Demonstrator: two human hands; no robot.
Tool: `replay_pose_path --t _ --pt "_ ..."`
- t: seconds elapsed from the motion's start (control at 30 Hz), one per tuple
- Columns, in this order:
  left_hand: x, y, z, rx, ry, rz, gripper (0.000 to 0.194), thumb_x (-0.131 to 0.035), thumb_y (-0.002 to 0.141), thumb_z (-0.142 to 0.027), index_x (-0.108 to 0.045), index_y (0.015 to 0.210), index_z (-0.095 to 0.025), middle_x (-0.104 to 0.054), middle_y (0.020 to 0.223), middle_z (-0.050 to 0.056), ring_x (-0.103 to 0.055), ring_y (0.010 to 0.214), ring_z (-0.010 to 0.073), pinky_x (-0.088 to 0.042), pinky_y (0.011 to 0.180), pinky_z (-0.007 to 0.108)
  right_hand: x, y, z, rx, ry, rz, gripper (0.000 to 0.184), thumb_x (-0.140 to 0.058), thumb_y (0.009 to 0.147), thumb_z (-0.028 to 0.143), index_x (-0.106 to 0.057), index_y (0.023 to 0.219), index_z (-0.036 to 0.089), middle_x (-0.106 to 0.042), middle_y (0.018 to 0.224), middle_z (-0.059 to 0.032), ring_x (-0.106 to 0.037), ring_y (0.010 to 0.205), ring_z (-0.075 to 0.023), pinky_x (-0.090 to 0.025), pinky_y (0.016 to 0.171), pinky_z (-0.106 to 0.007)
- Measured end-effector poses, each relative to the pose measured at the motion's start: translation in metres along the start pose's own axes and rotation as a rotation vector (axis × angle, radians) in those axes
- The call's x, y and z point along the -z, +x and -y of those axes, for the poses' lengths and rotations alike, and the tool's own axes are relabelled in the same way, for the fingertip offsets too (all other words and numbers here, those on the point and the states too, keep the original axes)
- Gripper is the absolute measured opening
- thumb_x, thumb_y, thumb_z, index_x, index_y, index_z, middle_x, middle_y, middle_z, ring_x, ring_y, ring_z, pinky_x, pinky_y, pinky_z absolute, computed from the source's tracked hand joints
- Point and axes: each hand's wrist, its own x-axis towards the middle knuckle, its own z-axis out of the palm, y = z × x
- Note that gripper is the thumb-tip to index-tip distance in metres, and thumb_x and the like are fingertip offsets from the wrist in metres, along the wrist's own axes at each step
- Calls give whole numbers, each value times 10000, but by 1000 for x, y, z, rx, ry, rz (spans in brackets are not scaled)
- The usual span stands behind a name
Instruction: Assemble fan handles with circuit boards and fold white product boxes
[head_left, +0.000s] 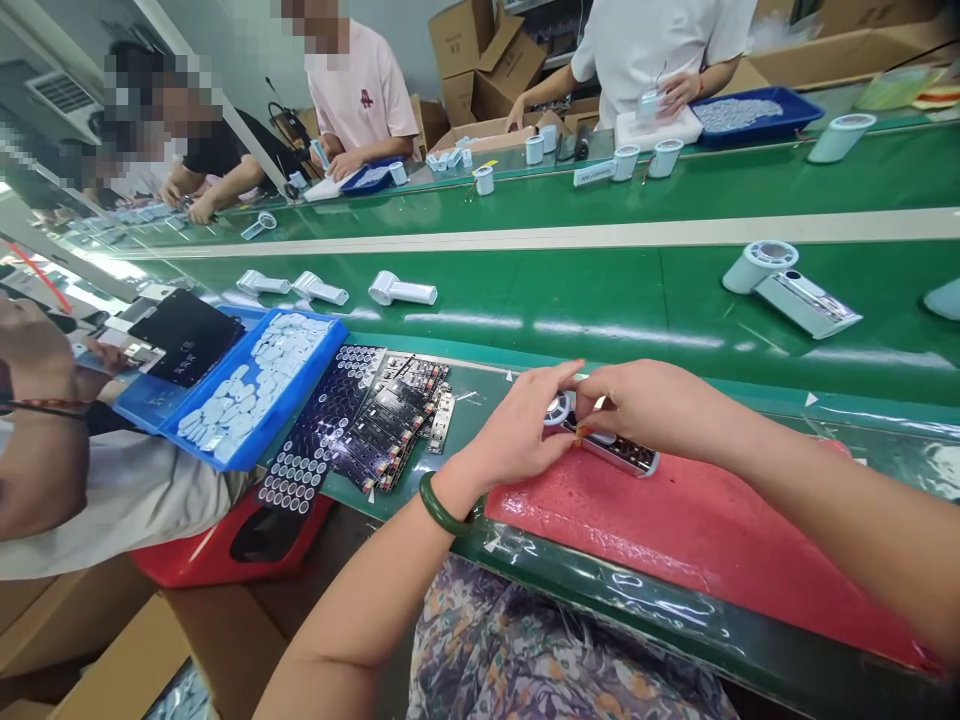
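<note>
A small handheld fan [626,457] rests on a red mat [675,530], with the dark inside of its handle showing. My left hand [521,425] is closed around the fan's round head, thumb and fingers at its sides. Over the neck end of the handle, my right hand [641,410] has thumb and fingertips pinched together. Whatever sits between those fingertips is too small or hidden to make out. Left of my hands lies a pile of circuit boards [394,420], beside a dark sheet of round stickers [307,440].
A blue tray [259,440] holds many pale oval pieces. Beyond the bench runs a green conveyor belt [585,290] carrying several fans, one silver-handled fan [810,305] at the right. Co-workers sit across the belt, and a person's arm [34,370] is close at left.
</note>
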Motion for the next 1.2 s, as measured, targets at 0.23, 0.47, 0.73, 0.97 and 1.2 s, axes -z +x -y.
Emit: replay_pose_path --t 0.23,0.47,0.73,0.97,1.2 --pt "13 -2 -9 45 127 44 192 -598 912 -188 -631 1097 -225 -574 1358 127 -488 1357 260 -403 1122 476 -19 -35 -18 -97 444 -102 150 -640 879 293 -729 993 331 -765 942 40 -711 800 -184 -494 613 -281" --pt "10 -1 -22 66 213 7 271 -580 902 -137 -564 1163 -209 -594 1315 144 -508 1331 246 -416 1111 445 -36 -40 -3 -35 470 -212 270 -553 964 278 -675 1204 305 -701 1152 -22 -655 1001 -216 -507 843 -344" --pt "3 -6 -14 62 161 -117 371 -658 865 -133 -525 1200 -218 -601 1289 117 -551 1262 244 -474 1037 430 -36 -25 12 -140 511 -226 142 -577 927 153 -689 951 237 -687 1015 -10 -638 926 -190 -467 786 -321" --pt "-1 -8 -10 81 105 -185 448 -702 839 -143 -515 1237 -228 -598 1292 113 -567 1239 247 -466 1062 454 -32 -21 13 -180 513 -197 143 -610 900 151 -706 963 234 -712 997 -12 -646 903 -201 -450 770 -324" --pt "-1 -10 -2 5 101 -191 440 -702 847 -162 -510 1240 -218 -604 1269 122 -569 1237 248 -472 1055 462 -29 -17 9 -181 551 -164 85 -636 873 189 -710 876 231 -727 953 -9 -653 874 -199 -455 747 -307"
